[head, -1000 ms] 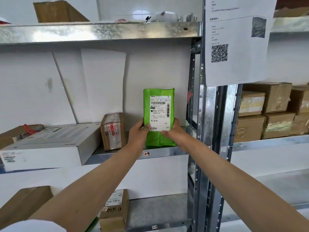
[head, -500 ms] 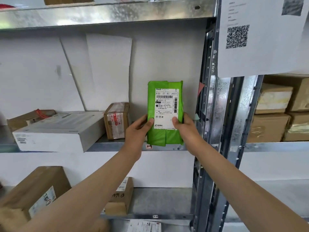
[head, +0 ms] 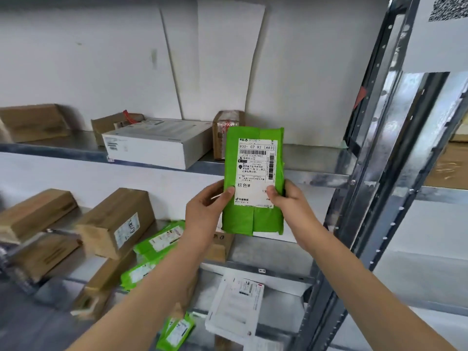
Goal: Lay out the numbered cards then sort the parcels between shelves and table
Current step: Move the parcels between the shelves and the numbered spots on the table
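I hold a green plastic parcel (head: 253, 219) with a white shipping label upright in front of the metal shelves. My left hand (head: 205, 211) grips its lower left edge, thumb on the label. My right hand (head: 291, 198) grips its lower right edge, thumb on the label too. The parcel hangs in the air, off the upper shelf (head: 319, 176) and in front of its front lip.
A white flat box (head: 157, 145) and a small taped brown box (head: 222, 133) sit on the upper shelf. Brown cartons (head: 116, 221) and green parcels (head: 159, 241) lie on the shelf below. A white mailer (head: 235, 305) lies lower still. A steel upright (head: 374, 173) stands at right.
The green parcel has come off the upper shelf and moved down and toward me in both hands. My view has tilted downward, showing the lower shelves.
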The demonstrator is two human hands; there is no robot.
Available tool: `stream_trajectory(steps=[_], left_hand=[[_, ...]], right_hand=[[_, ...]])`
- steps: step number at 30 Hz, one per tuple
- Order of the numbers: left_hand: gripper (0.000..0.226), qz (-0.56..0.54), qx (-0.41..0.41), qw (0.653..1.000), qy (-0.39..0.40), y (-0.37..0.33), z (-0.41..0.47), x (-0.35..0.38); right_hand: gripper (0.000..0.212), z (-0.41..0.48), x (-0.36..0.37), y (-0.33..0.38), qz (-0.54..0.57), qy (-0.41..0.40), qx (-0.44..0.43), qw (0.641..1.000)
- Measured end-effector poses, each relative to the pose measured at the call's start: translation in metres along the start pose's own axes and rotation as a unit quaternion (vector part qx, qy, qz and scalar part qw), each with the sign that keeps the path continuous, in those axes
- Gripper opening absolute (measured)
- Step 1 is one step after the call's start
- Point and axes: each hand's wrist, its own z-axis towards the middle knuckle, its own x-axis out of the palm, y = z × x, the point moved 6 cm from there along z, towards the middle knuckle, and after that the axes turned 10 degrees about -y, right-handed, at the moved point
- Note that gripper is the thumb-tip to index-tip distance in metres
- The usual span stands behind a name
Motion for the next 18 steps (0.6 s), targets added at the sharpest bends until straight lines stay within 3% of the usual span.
stream_trajectory(steps=[11, 18], left_hand=[[0.021, -0.021, -0.057, 0.982, -0.176, 0.029, -0.086, -0.214], [0.022, -0.005, -0.052, 0.96, -0.274, 0.014, -0.125, -0.349]], right_hand=[[0.026, -0.141, 0.152, -0.069, -0.011, 0.144, 0.109, 0.984], [0.021, -0.222, 0.262, -0.073, -0.016, 0.227, 0.121, 0.966]])
